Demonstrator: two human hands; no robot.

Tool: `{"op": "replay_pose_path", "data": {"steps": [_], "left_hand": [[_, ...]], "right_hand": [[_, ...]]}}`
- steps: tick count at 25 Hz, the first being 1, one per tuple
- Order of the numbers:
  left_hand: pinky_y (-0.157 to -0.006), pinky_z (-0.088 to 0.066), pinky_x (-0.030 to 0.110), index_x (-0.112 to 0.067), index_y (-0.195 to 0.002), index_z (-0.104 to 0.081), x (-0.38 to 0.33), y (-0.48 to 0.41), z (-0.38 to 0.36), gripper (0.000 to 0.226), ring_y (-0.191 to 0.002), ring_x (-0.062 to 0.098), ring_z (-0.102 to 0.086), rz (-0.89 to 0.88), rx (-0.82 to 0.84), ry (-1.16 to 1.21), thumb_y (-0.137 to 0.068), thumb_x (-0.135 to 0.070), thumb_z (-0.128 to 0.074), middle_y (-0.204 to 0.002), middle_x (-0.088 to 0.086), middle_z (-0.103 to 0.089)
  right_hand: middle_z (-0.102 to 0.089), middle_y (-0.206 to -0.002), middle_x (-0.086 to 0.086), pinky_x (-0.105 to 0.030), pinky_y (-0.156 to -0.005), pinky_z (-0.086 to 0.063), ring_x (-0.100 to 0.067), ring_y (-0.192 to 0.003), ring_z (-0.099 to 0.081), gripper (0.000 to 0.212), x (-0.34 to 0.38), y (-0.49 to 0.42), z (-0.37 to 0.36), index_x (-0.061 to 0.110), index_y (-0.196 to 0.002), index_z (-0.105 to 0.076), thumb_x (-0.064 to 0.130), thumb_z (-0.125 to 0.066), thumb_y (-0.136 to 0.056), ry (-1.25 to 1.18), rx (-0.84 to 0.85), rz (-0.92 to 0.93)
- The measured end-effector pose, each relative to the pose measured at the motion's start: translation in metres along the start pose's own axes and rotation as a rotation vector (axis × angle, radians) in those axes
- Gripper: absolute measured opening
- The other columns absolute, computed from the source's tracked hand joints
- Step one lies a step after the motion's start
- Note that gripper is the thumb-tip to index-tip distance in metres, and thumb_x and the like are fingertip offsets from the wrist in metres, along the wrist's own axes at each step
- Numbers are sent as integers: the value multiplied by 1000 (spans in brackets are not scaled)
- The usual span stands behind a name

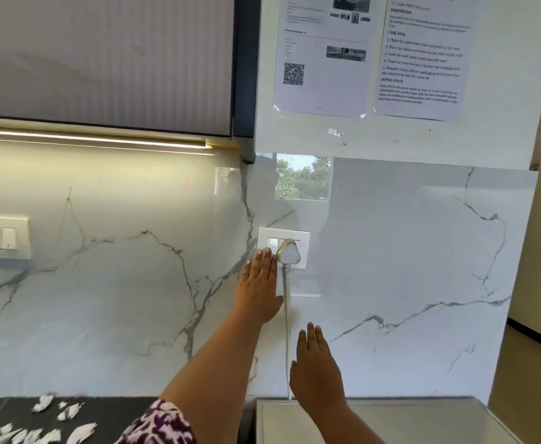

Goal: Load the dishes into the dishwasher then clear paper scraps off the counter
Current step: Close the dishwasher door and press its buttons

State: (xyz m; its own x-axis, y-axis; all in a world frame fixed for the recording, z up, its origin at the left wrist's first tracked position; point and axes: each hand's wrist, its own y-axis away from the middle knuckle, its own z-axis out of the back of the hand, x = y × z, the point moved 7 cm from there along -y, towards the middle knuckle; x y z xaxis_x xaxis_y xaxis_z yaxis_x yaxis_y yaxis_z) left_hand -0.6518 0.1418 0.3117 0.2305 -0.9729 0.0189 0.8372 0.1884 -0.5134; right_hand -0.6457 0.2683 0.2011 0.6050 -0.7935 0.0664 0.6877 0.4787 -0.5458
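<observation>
The left hand (258, 291) reaches up just past the centre of the view, fingers straight and released, gripping nothing. Its fingertips (264, 253) press flat on the rocker switches of a white rectangular wall switch plate (304, 233). At 3 o'clock from those fingertips, a white rounded three-pin plug (289, 254) sits in the same plate. Its white cord (287, 331) hangs straight down between the two hands.

The right hand (317, 376) hovers at 5 o'clock from the left one, palm toward the wall, fingers extended and relaxed, holding nothing. Its wrist crosses the back edge of a pale flat-topped box-shaped appliance (423, 424) at 5 o'clock in the view.

The torn white paper scraps (43, 403) lie scattered on the dark stone counter (112, 408) at 8 o'clock, well apart from both hands. A purple-and-white patterned sleeve (163, 424) shows at 6 o'clock. Behind everything stands a white grey-veined marble wall panel (118, 299), with a second white socket plate (0, 237) at 9 o'clock and two printed paper sheets (322, 52) taped up at 1 o'clock.
</observation>
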Motion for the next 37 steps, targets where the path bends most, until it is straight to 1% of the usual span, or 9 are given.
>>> {"op": "replay_pose_path", "data": {"steps": [9,14,16,20,23,26,33,35,37], "left_hand": [[-112,16,39,-8,-145,20,5,-20,-21,94,-142,24,22,26,-23,-104,-90,-48,-45,-154,8,25],[-115,12,41,-8,-147,14,6,-11,-14,95,-143,26,21,-2,73,-121,-89,-55,-44,-156,8,20],[-117,8,42,-8,-149,5,0,10,-16,89,-143,28,19,-22,153,-73,-90,-52,-46,-157,10,16],[-119,-1,42,-16,-145,-31,-14,91,-38,58,-146,28,7,-86,255,31,-94,-42,-45,-158,10,-3],[-114,-25,40,-19,-137,-46,-20,170,-62,46,-141,28,-24,-41,317,181,-94,-36,-47,-149,9,-34],[-94,-48,34,-21,-129,-56,-27,232,-74,39,-114,20,-56,91,260,404,-92,-32,-49,-118,3,-65],[-109,-30,29,-24,-137,-47,-98,345,-102,44,-132,16,-38,-25,433,492,-94,-33,-50,-141,-4,-48],[-111,-26,29,-25,-138,-44,-109,367,-102,44,-135,15,-34,-44,467,512,-95,-32,-48,-144,-5,-44],[-111,-25,27,-25,-138,-45,-116,386,-99,44,-135,14,-33,-36,457,529,-95,-32,-48,-144,-5,-44]], "right_hand": [[-63,-117,-22,-35,-83,-54,-32,-107,-63,75,-16,-4,-27,-2,-109,-67,25,-87,-42,80,73,-34],[-61,-120,-23,-38,-86,-53,-33,-110,-61,72,-6,6,-18,-2,-111,-65,25,-87,-47,28,94,-40],[-55,-127,-24,-41,-92,-49,-35,-117,-55,70,-1,18,-10,-2,-119,-60,24,-83,-58,5,120,-58],[-12,-155,-17,-40,-117,-12,-31,-144,-9,60,15,61,6,5,-146,-17,21,-44,-95,-77,214,4],[-15,-155,-14,-36,-117,-13,-27,-144,-11,58,17,112,10,8,-147,-17,26,-40,-97,-144,243,-16],[-22,-154,-12,-33,-115,-17,-25,-143,-18,57,12,163,7,10,-146,-21,37,-36,-98,-201,298,-39],[-21,-154,-9,-32,-115,-19,-24,-143,-18,63,-20,278,-10,13,-148,-19,49,-28,-97,-191,489,-164],[-22,-154,-10,-32,-115,-20,-24,-142,-20,75,-27,300,-9,13,-147,-19,62,-14,-90,-184,527,-179],[-25,-153,-10,-31,-114,-22,-24,-141,-23,103,-34,321,-6,12,-147,-20,76,11,-73,-196,525,-185]]}}
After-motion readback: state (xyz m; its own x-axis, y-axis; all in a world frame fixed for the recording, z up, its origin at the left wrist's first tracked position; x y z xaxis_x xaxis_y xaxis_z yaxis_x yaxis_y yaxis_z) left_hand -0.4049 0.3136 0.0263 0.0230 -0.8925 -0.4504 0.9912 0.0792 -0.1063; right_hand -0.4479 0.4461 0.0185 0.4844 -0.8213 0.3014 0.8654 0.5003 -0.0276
